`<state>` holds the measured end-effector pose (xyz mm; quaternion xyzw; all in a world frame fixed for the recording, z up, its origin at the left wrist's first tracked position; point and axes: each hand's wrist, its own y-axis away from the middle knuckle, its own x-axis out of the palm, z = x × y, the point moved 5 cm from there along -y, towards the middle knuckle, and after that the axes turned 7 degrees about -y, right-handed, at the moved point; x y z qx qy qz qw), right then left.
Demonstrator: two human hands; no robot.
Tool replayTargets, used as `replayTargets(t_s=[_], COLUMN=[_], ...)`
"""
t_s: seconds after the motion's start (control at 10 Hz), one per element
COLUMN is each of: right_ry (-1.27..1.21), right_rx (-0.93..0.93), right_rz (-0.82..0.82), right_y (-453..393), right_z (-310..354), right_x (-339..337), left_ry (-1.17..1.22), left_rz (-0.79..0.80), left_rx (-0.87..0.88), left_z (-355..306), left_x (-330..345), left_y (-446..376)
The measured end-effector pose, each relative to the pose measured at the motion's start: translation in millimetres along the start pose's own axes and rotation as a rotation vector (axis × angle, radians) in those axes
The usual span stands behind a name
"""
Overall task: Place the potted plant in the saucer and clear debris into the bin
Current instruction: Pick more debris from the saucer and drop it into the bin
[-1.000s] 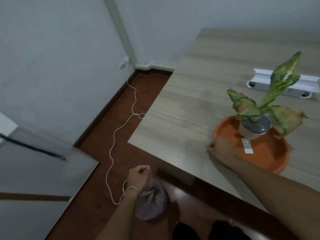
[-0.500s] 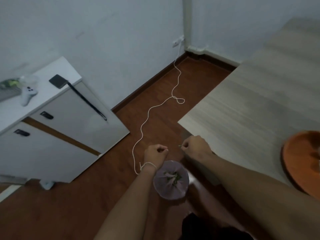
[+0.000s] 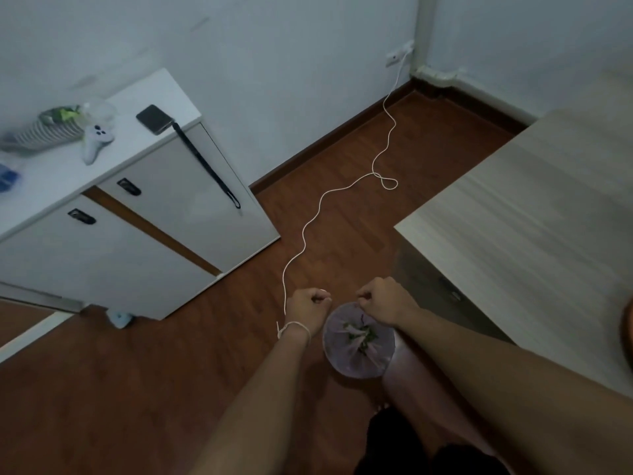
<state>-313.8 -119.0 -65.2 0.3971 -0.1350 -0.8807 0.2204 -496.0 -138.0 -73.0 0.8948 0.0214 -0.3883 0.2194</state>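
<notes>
On the floor below me stands the small bin [image 3: 358, 358], lined with a pale purple bag that holds green leaf scraps. My left hand [image 3: 308, 305] is a closed fist just left of the bin's far rim; I cannot tell whether it pinches the liner. My right hand [image 3: 382, 299] hovers over the far rim with its fingertips pinched on a tiny bit of debris. Only a sliver of the orange saucer [image 3: 628, 325] shows at the right edge, on the wooden table [image 3: 534, 228]. The potted plant is out of view.
A white cable [image 3: 308, 228] runs across the brown floor from the wall socket to near my left wrist. A white cabinet [image 3: 137, 207] stands at the left with a game controller [image 3: 94, 140] and a dark device on top. My knee is beside the bin.
My view swung left and down from the table to the floor. My right hand left the saucer's rim and came over the bin. My left hand stayed by the bin.
</notes>
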Motion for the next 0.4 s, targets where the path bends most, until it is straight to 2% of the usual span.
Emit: replayTargets(t_s=[0.2,0.4], right_ry=[-0.074,-0.14], right_rx=[0.074,0.126], right_rz=[-0.008,-0.173], right_y=[16.7,51.3], right_z=[-26.4,-63.6], right_x=[-7.7,-58.0], left_ry=[-0.039,-0.1], left_rz=[0.038,0.096], left_rx=[0.014,0.186], left_z=[-3.8,-63.9], left_x=[10.6,40.0], left_y=[-1.3,-4.5])
